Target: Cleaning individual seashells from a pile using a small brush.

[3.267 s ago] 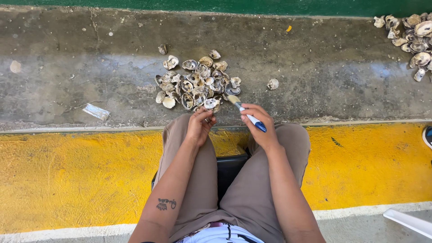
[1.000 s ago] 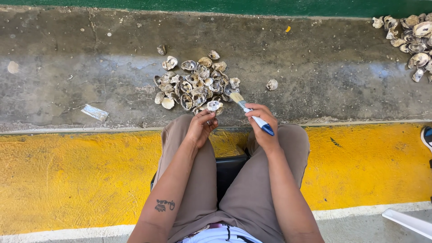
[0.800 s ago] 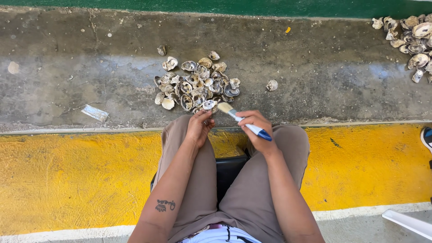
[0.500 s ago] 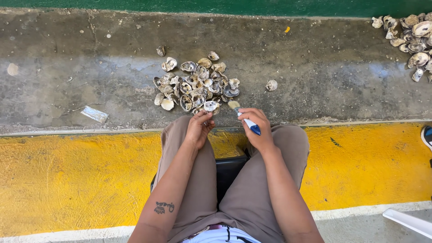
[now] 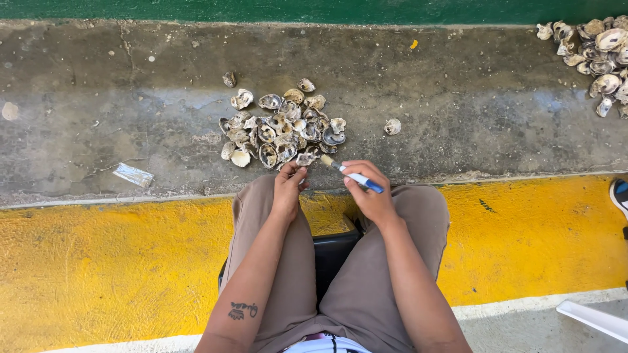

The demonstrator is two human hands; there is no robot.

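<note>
A grey concrete floor (image 5: 458,104) fills the upper half of the frame, with a broad yellow painted band (image 5: 98,274) running across the lower half and a green strip along the top edge. The person sits at lower centre, knees in tan trousers (image 5: 366,281) pointing up the frame. Just above the knees lies a pile of open shells (image 5: 281,131); a second heap (image 5: 598,46) sits in the upper right corner, cut off by the frame edge. The left hand (image 5: 288,189) pinches a single shell (image 5: 305,159) between thumb and fingertips at the pile's lower edge. The right hand (image 5: 369,193) curls its fingers around a blue-handled brush (image 5: 350,175), whose bristle tip sits just beside that shell. Brushing well likely calls for a firm pinch and short strokes into the hollow. Whether the bristles touch the shell is too small to tell, and the dark seat between the legs is mostly hidden.
</note>
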